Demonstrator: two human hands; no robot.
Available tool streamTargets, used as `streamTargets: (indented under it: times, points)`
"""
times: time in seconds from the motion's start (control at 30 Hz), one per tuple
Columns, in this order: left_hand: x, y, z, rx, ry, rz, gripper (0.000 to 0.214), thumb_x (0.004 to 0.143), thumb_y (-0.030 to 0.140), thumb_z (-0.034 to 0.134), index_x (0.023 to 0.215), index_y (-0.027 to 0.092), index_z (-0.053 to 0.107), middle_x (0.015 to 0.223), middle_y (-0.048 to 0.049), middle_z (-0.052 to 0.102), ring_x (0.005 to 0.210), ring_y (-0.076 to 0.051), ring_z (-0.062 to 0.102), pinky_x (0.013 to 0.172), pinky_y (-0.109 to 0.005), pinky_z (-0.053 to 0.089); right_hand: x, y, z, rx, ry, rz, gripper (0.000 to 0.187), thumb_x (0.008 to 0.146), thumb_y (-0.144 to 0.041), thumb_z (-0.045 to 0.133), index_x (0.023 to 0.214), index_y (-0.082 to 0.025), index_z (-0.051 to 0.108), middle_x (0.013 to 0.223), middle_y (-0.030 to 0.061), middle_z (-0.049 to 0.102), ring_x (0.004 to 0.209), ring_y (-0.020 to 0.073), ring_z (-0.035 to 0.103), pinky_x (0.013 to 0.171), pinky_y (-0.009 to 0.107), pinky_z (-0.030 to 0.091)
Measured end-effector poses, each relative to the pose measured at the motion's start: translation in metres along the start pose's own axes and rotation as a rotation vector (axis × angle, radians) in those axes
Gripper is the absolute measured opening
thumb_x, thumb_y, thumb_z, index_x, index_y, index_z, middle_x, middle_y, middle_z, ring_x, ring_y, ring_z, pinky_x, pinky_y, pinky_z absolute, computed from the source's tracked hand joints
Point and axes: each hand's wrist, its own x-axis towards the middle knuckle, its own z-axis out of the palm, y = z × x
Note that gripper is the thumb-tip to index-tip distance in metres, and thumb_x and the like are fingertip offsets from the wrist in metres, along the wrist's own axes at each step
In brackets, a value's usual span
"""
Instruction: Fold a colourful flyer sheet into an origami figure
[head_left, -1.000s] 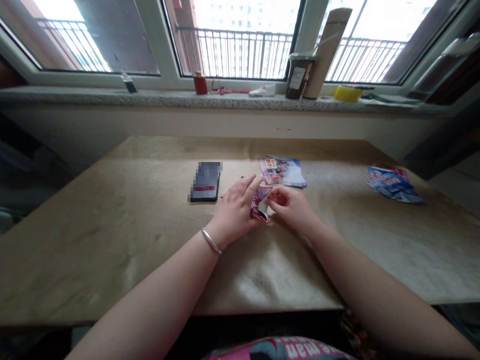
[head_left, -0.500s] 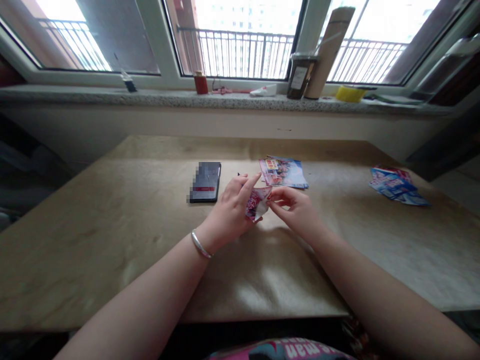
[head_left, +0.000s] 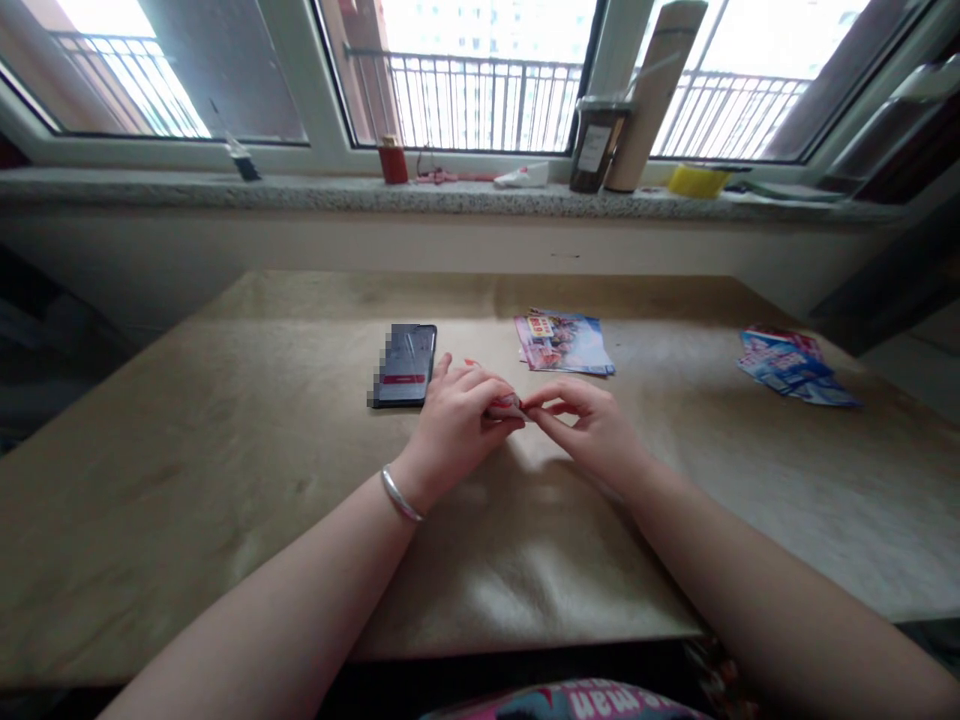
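My left hand [head_left: 459, 412], with a silver bangle at its wrist, is closed around a small piece of printed paper [head_left: 507, 408]. Pink-red and white parts of this paper show between thumb and fingers; the hand covers the rest. At the paper's right end, thumb and forefinger of my right hand [head_left: 589, 420] pinch the tip. Both hands are just above the table, fingertips nearly meeting. Behind them lie flat printed sheets [head_left: 574, 345] in pink and blue.
A dark phone [head_left: 405, 370] lies left of my hands on the tan-covered table [head_left: 225, 480]. Folded blue and red printed papers [head_left: 795, 370] are heaped at the far right. On the stone windowsill [head_left: 315, 196] stand a red container [head_left: 392, 163], a dark jar [head_left: 596, 150] and yellow tape [head_left: 697, 181].
The paper, previously showing its printed face spread between my hands, is now turned and pressed narrow. My left fingers have come down over it, while my right pinch stays at its end.
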Motion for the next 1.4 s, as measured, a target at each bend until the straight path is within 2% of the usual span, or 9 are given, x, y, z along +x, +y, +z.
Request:
streamTargets:
  times: [0.17,0.3,0.43,0.57,0.77,0.93,1.0,1.23,1.4]
  points:
    - [0.002,0.002,0.000,-0.171,0.002,-0.061,0.007,0.082,0.025,0.066,0.078,0.020,0.063,0.084,-0.0022,0.066,0.086,-0.020,0.059,0.094,-0.042,0.039,0.000,0.001,-0.002,-0.016,-0.021,-0.001,0.015,0.079,-0.025,0.062,0.094,-0.023,0.065,0.094,0.0035,0.065,0.088,0.0167,0.062,0.069,0.029,0.058]
    - [0.001,0.003,0.003,-0.304,0.021,-0.094,0.008,0.086,0.025,0.061,0.082,0.019,0.064,0.084,-0.0033,0.064,0.084,-0.019,0.057,0.084,-0.036,0.044,0.001,0.004,-0.003,-0.050,-0.033,-0.019,0.016,0.077,-0.022,0.064,0.093,-0.024,0.063,0.096,0.0030,0.063,0.090,0.0164,0.060,0.069,0.028,0.058]
    - [-0.001,0.003,0.006,-0.428,0.069,-0.069,0.007,0.086,0.025,0.061,0.087,0.020,0.066,0.090,-0.0038,0.065,0.088,-0.019,0.059,0.083,-0.035,0.046,0.002,0.003,-0.005,-0.055,0.006,-0.066,0.011,0.081,-0.025,0.063,0.091,-0.025,0.065,0.095,0.0034,0.064,0.091,0.0164,0.061,0.066,0.027,0.057]
    - [0.000,0.006,0.004,-0.369,0.186,0.009,0.006,0.083,0.022,0.065,0.089,0.022,0.067,0.096,-0.0041,0.067,0.097,-0.019,0.058,0.093,-0.038,0.043,0.004,-0.002,-0.008,-0.159,0.116,-0.198,0.007,0.083,-0.024,0.062,0.088,-0.025,0.066,0.091,0.0036,0.066,0.087,0.0165,0.063,0.074,0.032,0.055]
    - [0.001,0.013,-0.003,-0.327,0.340,0.086,0.004,0.083,0.020,0.066,0.087,0.021,0.065,0.088,-0.0015,0.069,0.087,-0.016,0.061,0.091,-0.037,0.046,0.004,-0.005,-0.013,-0.395,0.181,-0.301,0.006,0.082,-0.022,0.063,0.085,-0.025,0.067,0.091,0.0037,0.068,0.088,0.0189,0.064,0.081,0.036,0.052]
    - [0.000,0.011,-0.001,-0.365,0.333,-0.039,0.015,0.082,0.025,0.068,0.097,0.022,0.064,0.093,-0.0034,0.070,0.090,-0.018,0.063,0.091,-0.038,0.047,0.005,-0.005,-0.014,-0.408,0.195,-0.301,0.007,0.081,-0.021,0.064,0.085,-0.026,0.066,0.091,0.0035,0.069,0.089,0.0198,0.063,0.082,0.038,0.051]
    - [-0.001,0.009,0.000,-0.406,0.300,-0.074,0.011,0.083,0.025,0.066,0.093,0.021,0.065,0.093,-0.0038,0.070,0.090,-0.018,0.064,0.090,-0.039,0.049,0.006,-0.005,-0.014,-0.393,0.200,-0.296,0.007,0.080,-0.021,0.064,0.085,-0.026,0.065,0.092,0.0037,0.069,0.091,0.0203,0.063,0.083,0.039,0.051]
    - [0.000,0.009,0.003,-0.591,0.235,-0.124,0.006,0.086,0.020,0.063,0.092,0.020,0.066,0.096,-0.0039,0.071,0.093,-0.018,0.064,0.094,-0.039,0.048,0.008,-0.007,-0.015,-0.206,0.172,-0.260,0.006,0.082,-0.020,0.064,0.085,-0.025,0.063,0.096,0.0031,0.072,0.100,0.0204,0.063,0.093,0.041,0.048]
    - [-0.001,0.008,0.005,-0.612,0.222,-0.126,0.006,0.086,0.021,0.062,0.091,0.020,0.065,0.094,-0.0039,0.070,0.091,-0.017,0.065,0.095,-0.040,0.047,0.007,-0.008,-0.015,-0.249,0.183,-0.290,0.005,0.082,-0.020,0.065,0.082,-0.025,0.063,0.089,0.0017,0.072,0.095,0.0198,0.064,0.090,0.040,0.049]
